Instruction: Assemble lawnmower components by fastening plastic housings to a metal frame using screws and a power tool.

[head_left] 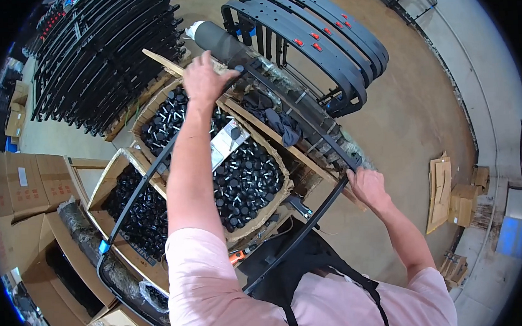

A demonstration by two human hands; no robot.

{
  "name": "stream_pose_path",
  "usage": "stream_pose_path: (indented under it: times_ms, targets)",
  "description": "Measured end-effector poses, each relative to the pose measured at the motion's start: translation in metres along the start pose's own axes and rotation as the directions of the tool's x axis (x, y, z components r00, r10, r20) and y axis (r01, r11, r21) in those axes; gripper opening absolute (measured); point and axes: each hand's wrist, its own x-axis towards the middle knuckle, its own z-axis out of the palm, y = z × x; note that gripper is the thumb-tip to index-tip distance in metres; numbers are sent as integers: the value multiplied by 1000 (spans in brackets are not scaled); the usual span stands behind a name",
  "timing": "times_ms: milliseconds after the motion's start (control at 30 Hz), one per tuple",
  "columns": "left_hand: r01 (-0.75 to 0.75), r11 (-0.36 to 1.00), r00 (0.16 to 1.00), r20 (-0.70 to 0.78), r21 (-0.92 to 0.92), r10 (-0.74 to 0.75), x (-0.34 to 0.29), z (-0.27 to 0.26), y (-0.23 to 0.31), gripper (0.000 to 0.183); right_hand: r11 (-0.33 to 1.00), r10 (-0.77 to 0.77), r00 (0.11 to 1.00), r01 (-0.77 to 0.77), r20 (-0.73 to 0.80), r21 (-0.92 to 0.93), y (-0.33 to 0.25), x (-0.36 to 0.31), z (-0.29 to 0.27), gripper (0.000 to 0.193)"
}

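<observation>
A large black metal tube frame (297,114) lies slanted over boxes of small parts. My right hand (368,188) is closed round its right corner. At the far corner my left hand (204,78) is stretched out with fingers spread, its thumb by a round black cap (239,69) on the frame. I cannot tell whether the thumb presses on it. Below my left arm, cardboard boxes hold many black round-headed studs with metal shanks (247,184). On top of them lies a small flat box (227,142) with one black stud on it.
Black frames are stacked at the far left (102,59). Grey curved frames with red pieces (313,36) stand at the far right. A dark cloth (279,118) and a wrapped roll (216,41) lie beyond the boxes. An orange-handled tool (236,257) is near my body. Cardboard (440,195) leans at right.
</observation>
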Motion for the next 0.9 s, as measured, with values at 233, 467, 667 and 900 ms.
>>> stream_pose_path:
  times_ms: [233,467,667,900]
  targets:
    - [128,986,947,282,103,-152,16,-17,-19,65,999,-35,998,35,-53,12,-6,5,-6,48]
    - [-158,982,894,436,101,99,30,14,42,50,994,-67,996,61,53,93,-11,-1,-32,38]
    - [-474,872,846,336,120,413,28,20,25,38,987,-128,992,127,5,101,-1,0,-11,36]
    - [-219,975,967,-138,-32,213,-53,10,58,38,990,-117,993,115,21,86,7,3,-5,38]
